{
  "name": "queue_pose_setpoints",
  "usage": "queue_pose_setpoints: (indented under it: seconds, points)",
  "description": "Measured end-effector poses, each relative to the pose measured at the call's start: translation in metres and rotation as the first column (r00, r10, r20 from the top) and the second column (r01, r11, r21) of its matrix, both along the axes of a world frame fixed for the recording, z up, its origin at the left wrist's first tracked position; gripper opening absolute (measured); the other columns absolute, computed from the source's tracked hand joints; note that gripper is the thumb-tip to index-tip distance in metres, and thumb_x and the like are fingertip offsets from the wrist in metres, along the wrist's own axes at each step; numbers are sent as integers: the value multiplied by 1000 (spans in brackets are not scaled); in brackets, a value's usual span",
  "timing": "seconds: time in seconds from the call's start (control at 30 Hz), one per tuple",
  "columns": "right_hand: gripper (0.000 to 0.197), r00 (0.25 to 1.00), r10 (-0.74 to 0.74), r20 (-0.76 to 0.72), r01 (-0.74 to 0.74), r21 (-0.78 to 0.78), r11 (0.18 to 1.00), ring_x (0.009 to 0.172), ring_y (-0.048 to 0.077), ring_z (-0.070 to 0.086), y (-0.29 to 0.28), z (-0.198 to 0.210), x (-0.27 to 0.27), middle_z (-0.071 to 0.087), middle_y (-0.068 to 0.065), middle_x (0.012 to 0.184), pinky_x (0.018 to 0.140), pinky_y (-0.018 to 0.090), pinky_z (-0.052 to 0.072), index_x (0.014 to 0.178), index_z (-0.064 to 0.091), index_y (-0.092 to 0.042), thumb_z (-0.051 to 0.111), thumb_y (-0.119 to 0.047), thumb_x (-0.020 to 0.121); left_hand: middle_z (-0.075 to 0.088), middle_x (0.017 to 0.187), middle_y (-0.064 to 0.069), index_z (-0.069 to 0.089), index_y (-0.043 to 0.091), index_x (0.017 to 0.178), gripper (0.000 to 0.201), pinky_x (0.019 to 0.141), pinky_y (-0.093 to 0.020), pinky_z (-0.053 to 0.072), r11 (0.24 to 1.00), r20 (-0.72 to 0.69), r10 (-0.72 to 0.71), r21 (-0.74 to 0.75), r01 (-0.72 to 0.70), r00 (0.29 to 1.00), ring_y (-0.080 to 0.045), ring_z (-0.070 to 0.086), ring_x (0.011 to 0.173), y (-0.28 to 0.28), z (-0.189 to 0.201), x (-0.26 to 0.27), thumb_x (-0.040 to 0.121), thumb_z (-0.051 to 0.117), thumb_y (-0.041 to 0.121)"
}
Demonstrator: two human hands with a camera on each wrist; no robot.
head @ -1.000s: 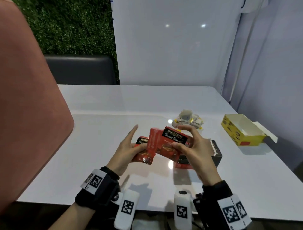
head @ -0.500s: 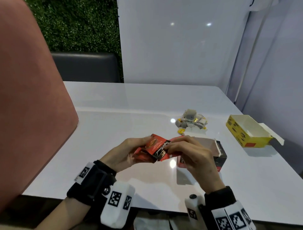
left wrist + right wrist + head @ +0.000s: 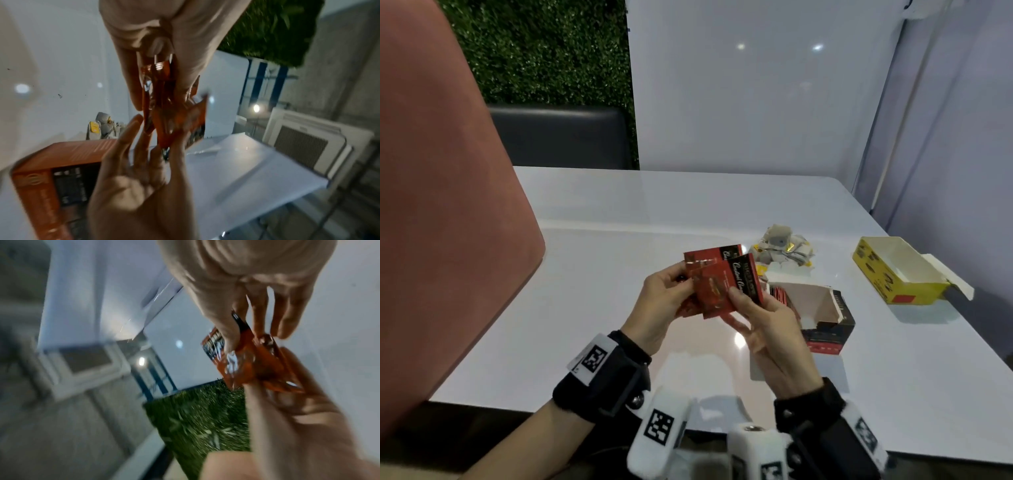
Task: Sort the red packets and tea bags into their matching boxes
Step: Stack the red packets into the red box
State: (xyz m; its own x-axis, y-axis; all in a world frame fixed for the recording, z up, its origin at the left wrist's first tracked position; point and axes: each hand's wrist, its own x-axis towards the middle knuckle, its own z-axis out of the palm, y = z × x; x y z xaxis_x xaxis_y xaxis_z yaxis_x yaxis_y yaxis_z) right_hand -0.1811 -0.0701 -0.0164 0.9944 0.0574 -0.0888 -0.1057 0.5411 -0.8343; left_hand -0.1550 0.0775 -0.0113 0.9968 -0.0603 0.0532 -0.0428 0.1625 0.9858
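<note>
A white table (image 3: 599, 308) filled the middle of the head view, with a pink chair back (image 3: 441, 205) at nine o'clock, a dark seat back (image 3: 561, 137) and green hedge wall (image 3: 544, 51) at eleven, and a white panel (image 3: 756, 102) at twelve.

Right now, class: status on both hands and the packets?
Left hand, right hand both gripping red packets. Red box open beside them. Nothing blocking.

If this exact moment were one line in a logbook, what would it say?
left hand: holds red packets | right hand: holds same packets | red box: open | yellow box: open | tea bags: piled on table
</note>
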Motion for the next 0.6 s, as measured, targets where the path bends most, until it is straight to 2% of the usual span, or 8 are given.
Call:
queue_pose_setpoints:
  seconds: [0.1,0.17,0.27,0.37,0.43,0.47,0.53,0.6]
  points:
    - [20,978,-206,37,207,-28,978,88,17,68,3,-5,6,72,7,96,78,26,51,100,66,-7,66,-5,80,73,98,-12,67,9,109,22,73,-29,57,998,26,-26,51,25,999,-24,71,89,-5,-2,-2,90,57,15]
    - [24,965,-251,73,253,-28,967,90,16,69,-3,-2,10,72,7,98,80,25,53,106,63,-6,65,-6,82,72,103,-10,68,6,107,25,78,-32,57,996,15,-39,79,38,999,-23,70,91,2,-2,0,90,56,21]
    - [18,953,-241,185,262,-96,960,82,13,70,-18,9,16,70,7,98,69,22,57,102,60,-11,61,-4,85,70,104,-8,71,7,95,28,72,-27,55,994,23,-19,112,16,1000,-20,66,87,14,-1,4,85,56,28]
    - [20,949,-102,300,211,-357,910,89,27,68,-27,22,25,66,13,102,68,38,59,100,57,-9,63,-1,83,69,99,-8,69,4,93,46,67,-25,55,991,-70,-41,121,49,997,-18,66,79,18,5,10,84,50,45]
    - [29,942,53,330,169,-606,778,97,31,64,-26,27,33,63,12,102,78,45,55,104,54,-8,67,1,79,69,94,-14,65,1,104,60,68,-31,55,980,-149,-142,118,160,979,-23,66,76,14,9,9,80,47,54]
    - [33,937,131,323,147,-706,692,96,29,63,-23,26,36,62,9,102,78,40,55,107,53,-9,68,0,79,68,96,-17,60,1,111,59,68,-35,56,969,-161,-202,109,221,966,-25,67,76,9,9,8,82,50,51]
    - [37,920,238,311,139,-828,543,89,18,61,-12,23,41,59,4,103,69,18,53,117,49,-11,63,-3,83,63,109,-19,48,7,126,47,74,-41,58,954,-153,-271,89,286,950,-27,67,85,-1,4,4,87,58,32]
    - [40,897,285,336,221,-902,370,97,15,56,-4,17,42,56,5,113,73,14,50,127,44,-12,54,-4,89,60,118,-17,29,24,139,55,78,-43,58,963,-168,-262,17,269,950,-28,66,92,-7,-3,3,92,53,9]
